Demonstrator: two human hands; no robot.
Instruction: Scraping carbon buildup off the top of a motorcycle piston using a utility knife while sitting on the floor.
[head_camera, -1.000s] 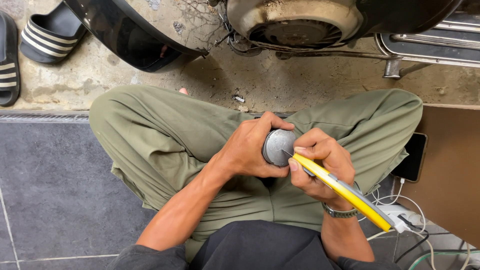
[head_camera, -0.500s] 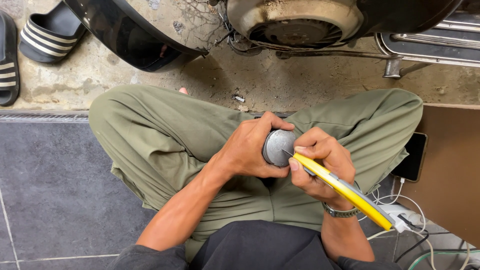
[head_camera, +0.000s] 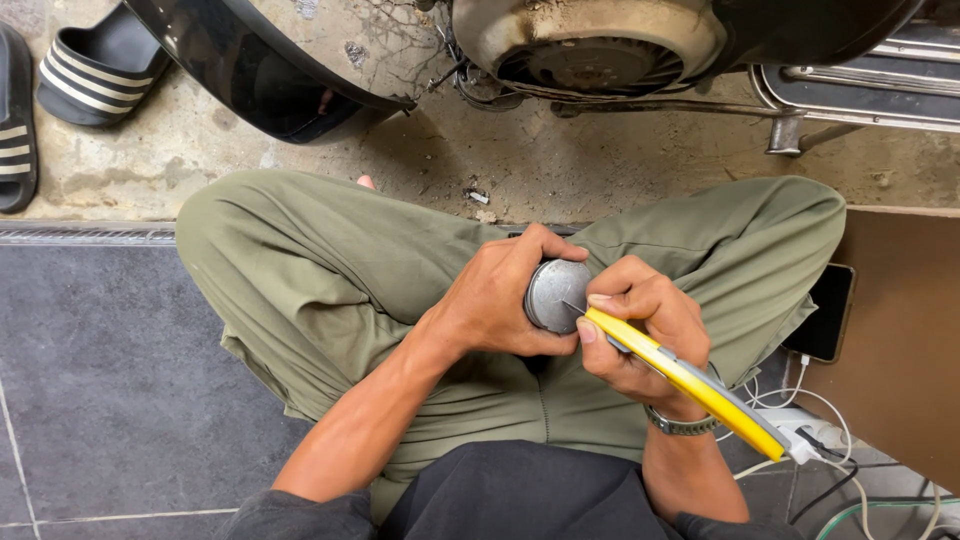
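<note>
I sit cross-legged in olive trousers (head_camera: 330, 270). My left hand (head_camera: 500, 295) wraps around a round grey metal part (head_camera: 555, 295), its flat face turned up over my lap. My right hand (head_camera: 640, 325) grips a yellow utility knife (head_camera: 690, 385); the knife's thin blade tip touches the right edge of the metal part. A metal watch (head_camera: 680, 425) is on my right wrist.
A scooter's engine fan housing (head_camera: 590, 45) and black body panel (head_camera: 250, 70) stand just ahead on the concrete. Striped sandals (head_camera: 90, 70) lie at the far left. A phone (head_camera: 825, 315) on a white cable and a power strip (head_camera: 805, 435) lie at my right, beside a brown board (head_camera: 905, 340).
</note>
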